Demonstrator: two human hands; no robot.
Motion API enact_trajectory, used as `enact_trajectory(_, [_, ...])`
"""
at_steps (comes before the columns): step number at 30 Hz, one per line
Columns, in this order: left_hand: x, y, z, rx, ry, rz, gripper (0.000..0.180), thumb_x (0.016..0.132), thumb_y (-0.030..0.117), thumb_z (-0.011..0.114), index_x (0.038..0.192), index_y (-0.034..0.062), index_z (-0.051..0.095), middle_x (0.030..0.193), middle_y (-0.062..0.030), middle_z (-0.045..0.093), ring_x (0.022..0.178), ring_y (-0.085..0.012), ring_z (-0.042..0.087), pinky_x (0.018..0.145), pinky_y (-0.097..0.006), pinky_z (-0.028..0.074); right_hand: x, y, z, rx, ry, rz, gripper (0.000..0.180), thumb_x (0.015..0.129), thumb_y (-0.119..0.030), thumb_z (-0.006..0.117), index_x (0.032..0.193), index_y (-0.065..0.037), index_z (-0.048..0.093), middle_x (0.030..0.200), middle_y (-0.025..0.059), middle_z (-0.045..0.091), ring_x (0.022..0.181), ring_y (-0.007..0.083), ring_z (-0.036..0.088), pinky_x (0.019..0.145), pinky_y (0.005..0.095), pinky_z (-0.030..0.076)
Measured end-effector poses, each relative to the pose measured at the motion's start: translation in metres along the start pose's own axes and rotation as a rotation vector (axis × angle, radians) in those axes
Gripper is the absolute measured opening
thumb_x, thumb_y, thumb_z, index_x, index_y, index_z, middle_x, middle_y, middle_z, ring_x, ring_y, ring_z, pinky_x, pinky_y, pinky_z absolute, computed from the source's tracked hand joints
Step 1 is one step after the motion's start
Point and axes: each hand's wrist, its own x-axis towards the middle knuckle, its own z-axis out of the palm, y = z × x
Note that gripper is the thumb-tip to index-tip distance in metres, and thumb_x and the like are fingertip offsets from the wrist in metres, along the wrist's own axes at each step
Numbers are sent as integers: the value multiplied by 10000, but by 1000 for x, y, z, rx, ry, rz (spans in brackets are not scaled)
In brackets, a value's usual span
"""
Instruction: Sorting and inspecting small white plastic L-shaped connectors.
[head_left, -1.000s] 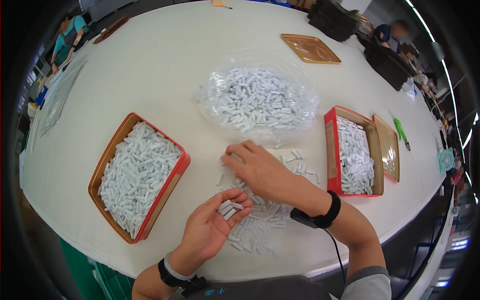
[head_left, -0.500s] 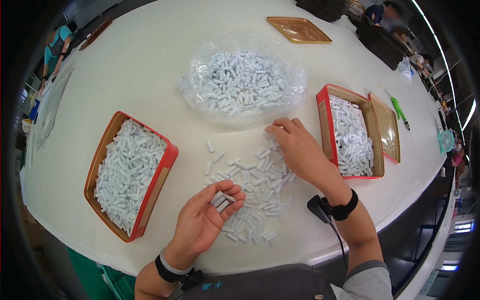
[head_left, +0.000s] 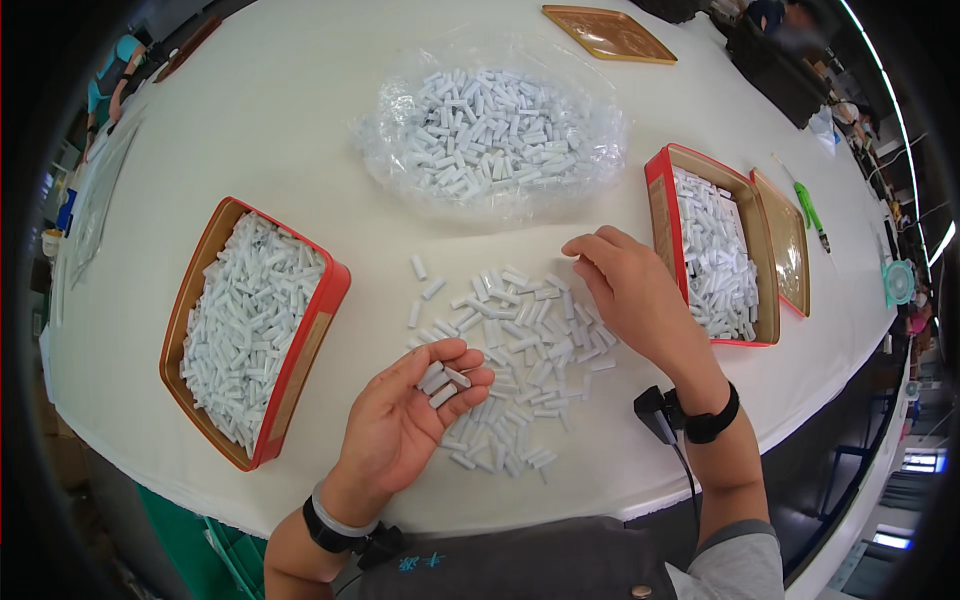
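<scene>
My left hand [head_left: 408, 418] is palm up and cupped, its fingers curled round several small white tubes [head_left: 440, 385]. Near its fingertips a loose, spread-out pile of the same white tubes [head_left: 530, 350] lies on the table. My right hand [head_left: 645, 300] hovers past the pile's far right side, beside a red tin. Its thumb and fingers are bent but apart, and no tube shows between them. Beyond both hands, a clear plastic bag [head_left: 385, 165] lies opened out with a heap of white tubes [head_left: 490, 130] in it.
A red tin [head_left: 335, 290] full of tubes stands at left, another red tin [head_left: 665, 215] at right, with a gold-lined lid [head_left: 785, 240] beside it. Farther right lies a green-handled tool [head_left: 812, 210]. A gold tray-like lid [head_left: 610, 35] lies at the far edge. Other people work around the table.
My right hand has moved right, away from the pile's far edge, and the tubes there lie more spread out. My left hand keeps its tubes. The view has shifted slightly.
</scene>
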Motion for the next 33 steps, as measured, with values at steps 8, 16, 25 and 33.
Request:
enact_trajectory(8, [1,-2,1,16,21,-1,369,1111,215,449,1321,-69,555,1268,-205,638,1170,-309,666,1034,-404,572,24,2,16,69,-168,-357,157,909,-16,686,1064,-20,710,916,115,676,774,283,673,695,359,536])
enact_trajectory(16, [3,-1,-3,46,39,-2,369,1109,211,450,1322,-69,560,1257,-208,647,1160,-305,671,1030,-404,574,16,21,-11,142,-34,-51,147,905,-28,693,1046,14,702,901,111,708,711,181,641,669,319,522])
enact_trajectory(25, [4,-3,7,82,-1,-27,404,1116,206,424,1379,-86,516,1311,-224,623,1224,-337,647,1065,-424,561,13,16,1,111,-101,-77,109,917,-80,736,965,-2,679,842,72,660,727,139,624,665,295,510])
enact_trajectory(33, [11,-12,23,-4,-32,-35,449,1130,218,383,1429,-109,453,1397,-244,549,1343,-359,555,1175,-446,468,14,-17,-6,389,-197,-162,145,895,-98,752,994,-12,690,865,96,678,752,225,657,680,350,516])
